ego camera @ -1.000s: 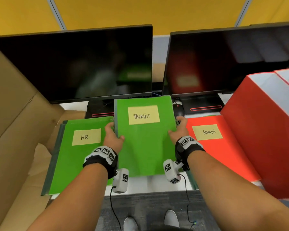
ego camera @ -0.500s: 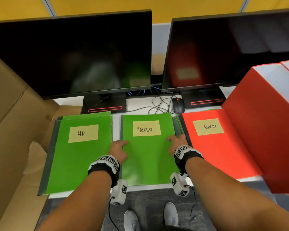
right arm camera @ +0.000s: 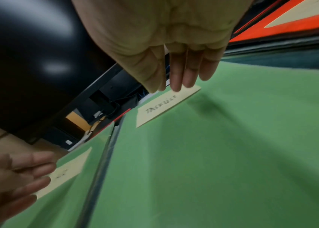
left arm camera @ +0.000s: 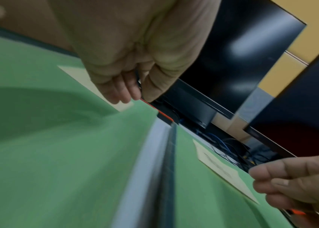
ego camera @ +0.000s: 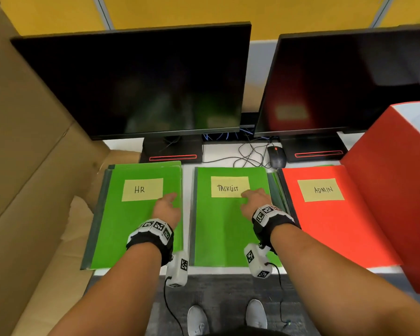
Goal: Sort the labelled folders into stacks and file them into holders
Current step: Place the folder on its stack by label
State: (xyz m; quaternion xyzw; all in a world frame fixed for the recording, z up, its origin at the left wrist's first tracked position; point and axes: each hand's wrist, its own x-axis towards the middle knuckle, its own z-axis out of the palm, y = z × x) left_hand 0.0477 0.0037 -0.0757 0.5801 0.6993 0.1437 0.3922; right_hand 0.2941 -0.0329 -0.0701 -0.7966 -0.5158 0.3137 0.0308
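Three folder stacks lie side by side on the white desk. A green stack labelled HR is on the left, a green stack labelled TASKLIST in the middle, a red stack labelled ADMIN on the right. My left hand hovers over the right part of the HR folder, fingers straight and holding nothing. My right hand is over the TASKLIST folder, fingertips near its label, holding nothing. A tall red file holder stands at the far right.
Two dark monitors stand behind the folders, with a black mouse and loose cables between their bases. A large cardboard box fills the left side. The desk's front edge is just below the folders.
The TASKLIST folder was laid flat on the middle stack and both hands let go. My left hand moved over to the HR folder; my right hand slid up toward the TASKLIST label.
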